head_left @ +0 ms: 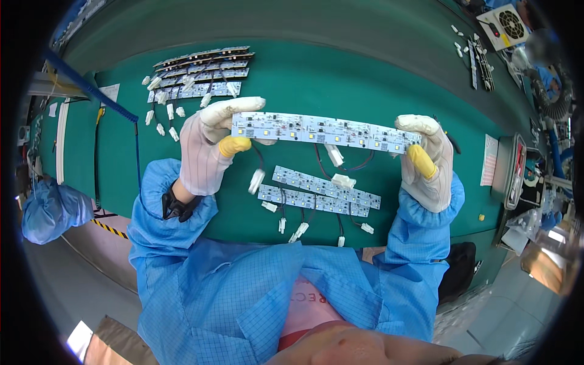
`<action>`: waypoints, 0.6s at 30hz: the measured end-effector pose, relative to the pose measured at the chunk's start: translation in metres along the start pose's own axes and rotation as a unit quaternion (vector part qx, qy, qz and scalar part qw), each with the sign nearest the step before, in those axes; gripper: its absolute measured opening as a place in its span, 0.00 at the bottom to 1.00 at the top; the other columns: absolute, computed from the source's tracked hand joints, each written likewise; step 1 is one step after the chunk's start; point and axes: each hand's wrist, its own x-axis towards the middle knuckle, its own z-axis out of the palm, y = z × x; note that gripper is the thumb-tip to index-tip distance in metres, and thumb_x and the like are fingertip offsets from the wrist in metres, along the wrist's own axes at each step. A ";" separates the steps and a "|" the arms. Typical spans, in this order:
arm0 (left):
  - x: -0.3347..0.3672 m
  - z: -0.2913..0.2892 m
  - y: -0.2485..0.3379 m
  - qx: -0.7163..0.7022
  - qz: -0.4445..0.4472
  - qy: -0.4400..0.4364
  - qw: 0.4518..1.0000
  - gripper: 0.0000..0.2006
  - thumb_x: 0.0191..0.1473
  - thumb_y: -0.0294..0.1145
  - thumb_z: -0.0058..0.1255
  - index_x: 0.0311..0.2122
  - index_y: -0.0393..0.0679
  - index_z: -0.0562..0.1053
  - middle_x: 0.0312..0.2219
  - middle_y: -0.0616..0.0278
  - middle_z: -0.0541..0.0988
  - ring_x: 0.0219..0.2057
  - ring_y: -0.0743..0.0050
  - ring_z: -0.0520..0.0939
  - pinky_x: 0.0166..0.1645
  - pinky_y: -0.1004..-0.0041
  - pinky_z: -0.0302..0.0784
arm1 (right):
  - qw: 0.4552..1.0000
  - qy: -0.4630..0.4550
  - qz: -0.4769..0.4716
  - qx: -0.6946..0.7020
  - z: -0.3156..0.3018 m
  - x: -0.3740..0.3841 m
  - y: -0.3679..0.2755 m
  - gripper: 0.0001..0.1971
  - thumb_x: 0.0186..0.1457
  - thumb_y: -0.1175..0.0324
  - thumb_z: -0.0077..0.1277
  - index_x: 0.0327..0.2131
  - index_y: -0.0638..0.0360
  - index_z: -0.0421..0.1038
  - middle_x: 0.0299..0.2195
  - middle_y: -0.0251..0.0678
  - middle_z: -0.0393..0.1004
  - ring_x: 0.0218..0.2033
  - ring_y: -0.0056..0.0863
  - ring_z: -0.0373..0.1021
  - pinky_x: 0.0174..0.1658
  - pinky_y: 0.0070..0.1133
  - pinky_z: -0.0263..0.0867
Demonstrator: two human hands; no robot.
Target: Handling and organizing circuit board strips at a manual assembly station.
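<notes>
Between my two gloved hands a long white LED circuit board (pixel 325 131) is held up level, its rows of small yellow LEDs showing. My left hand (pixel 210 143) grips its left end, fingers behind and yellow-capped thumb in front. The right end is pinched the same way by my right hand (pixel 427 158). Wires with white connectors (pixel 334 155) hang below the board. Beneath it on the green mat lie two similar boards (pixel 313 199), partly overlapping, with their own leads and connectors toward me.
A stack of several LED boards (pixel 204 76) lies at the far left of the green mat (pixel 359 73), connectors trailing. A coiled blue cord (pixel 97 91) crosses the left side. On the right stand a metal tray (pixel 516 173) and a white fan unit (pixel 505 25). More boards (pixel 480 64) lie far right.
</notes>
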 end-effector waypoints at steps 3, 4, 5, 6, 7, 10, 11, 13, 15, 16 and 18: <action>0.002 -0.003 -0.004 0.004 -0.012 -0.005 1.000 0.33 0.48 0.53 0.55 0.48 0.31 0.69 0.30 0.55 0.81 0.35 0.72 0.81 0.44 0.75 0.74 | 0.996 -0.025 0.011 0.082 -0.001 0.002 0.000 0.19 0.53 0.62 0.55 0.44 0.65 0.67 0.32 0.36 0.72 0.33 0.20 0.69 0.38 0.18 0.64; 0.002 -0.004 -0.005 0.004 -0.013 -0.006 1.000 0.33 0.48 0.53 0.55 0.48 0.31 0.69 0.30 0.55 0.81 0.35 0.72 0.81 0.44 0.75 0.74 | 0.995 -0.033 0.012 0.096 -0.001 0.002 0.002 0.21 0.53 0.61 0.56 0.44 0.66 0.66 0.32 0.36 0.72 0.32 0.20 0.69 0.38 0.19 0.65; 0.003 -0.004 -0.005 0.015 -0.022 -0.005 1.000 0.33 0.49 0.54 0.54 0.47 0.32 0.69 0.30 0.55 0.80 0.33 0.72 0.81 0.42 0.75 0.74 | 0.993 -0.040 0.013 0.110 -0.002 0.002 0.003 0.22 0.52 0.60 0.57 0.44 0.67 0.66 0.31 0.37 0.72 0.32 0.21 0.69 0.38 0.19 0.65; 0.003 -0.004 -0.005 0.026 -0.030 -0.003 0.999 0.33 0.50 0.56 0.53 0.47 0.32 0.69 0.30 0.55 0.79 0.31 0.72 0.81 0.41 0.75 0.74 | 0.993 -0.038 0.013 0.111 -0.003 0.002 0.005 0.22 0.52 0.60 0.57 0.44 0.67 0.66 0.31 0.37 0.72 0.32 0.21 0.69 0.38 0.19 0.65; 0.003 -0.005 -0.005 0.026 -0.030 -0.004 0.999 0.33 0.50 0.56 0.53 0.47 0.32 0.69 0.30 0.55 0.79 0.31 0.72 0.81 0.41 0.75 0.74 | 0.992 -0.045 0.009 0.119 -0.005 0.003 0.007 0.23 0.50 0.60 0.58 0.44 0.67 0.67 0.34 0.37 0.72 0.32 0.23 0.70 0.37 0.20 0.66; 0.005 -0.004 -0.004 0.008 -0.042 -0.008 0.999 0.33 0.48 0.53 0.55 0.49 0.32 0.68 0.30 0.55 0.81 0.34 0.73 0.81 0.44 0.75 0.73 | 0.992 -0.035 0.008 0.120 -0.001 0.001 0.003 0.25 0.48 0.59 0.59 0.44 0.66 0.67 0.36 0.38 0.71 0.33 0.25 0.70 0.38 0.21 0.66; 0.005 -0.003 -0.004 0.015 -0.031 0.008 0.999 0.33 0.48 0.53 0.55 0.49 0.32 0.68 0.30 0.55 0.81 0.34 0.73 0.81 0.44 0.75 0.73 | 0.993 -0.020 0.011 0.113 0.001 0.001 0.001 0.25 0.47 0.58 0.60 0.44 0.66 0.68 0.36 0.37 0.71 0.33 0.24 0.70 0.39 0.21 0.66; 0.004 -0.001 -0.004 0.029 -0.007 0.028 0.999 0.33 0.48 0.51 0.56 0.50 0.32 0.67 0.30 0.56 0.80 0.34 0.73 0.81 0.43 0.76 0.73 | 0.998 -0.014 0.007 0.065 -0.001 0.000 -0.001 0.24 0.48 0.61 0.60 0.44 0.66 0.67 0.37 0.37 0.72 0.33 0.22 0.69 0.38 0.19 0.65; 0.003 -0.002 -0.008 0.040 0.005 0.042 0.998 0.32 0.48 0.50 0.56 0.50 0.32 0.67 0.30 0.56 0.80 0.34 0.73 0.80 0.43 0.76 0.72 | 0.999 -0.014 0.025 0.023 -0.005 -0.003 -0.001 0.22 0.47 0.67 0.60 0.45 0.65 0.67 0.37 0.36 0.72 0.32 0.18 0.68 0.36 0.15 0.63; 0.002 -0.002 -0.011 0.054 0.018 0.059 0.997 0.32 0.49 0.49 0.56 0.50 0.32 0.67 0.31 0.57 0.80 0.33 0.74 0.80 0.43 0.77 0.72 | 0.999 -0.010 0.026 0.022 -0.006 -0.003 -0.002 0.22 0.47 0.67 0.60 0.45 0.65 0.67 0.37 0.36 0.72 0.32 0.18 0.68 0.36 0.15 0.63; 0.004 -0.003 -0.013 0.041 0.041 0.059 0.997 0.31 0.49 0.49 0.56 0.50 0.32 0.67 0.32 0.56 0.80 0.33 0.75 0.80 0.42 0.77 0.72 | 1.000 -0.027 0.009 0.002 -0.006 -0.002 -0.004 0.23 0.46 0.67 0.61 0.45 0.65 0.67 0.37 0.36 0.72 0.32 0.19 0.69 0.35 0.15 0.63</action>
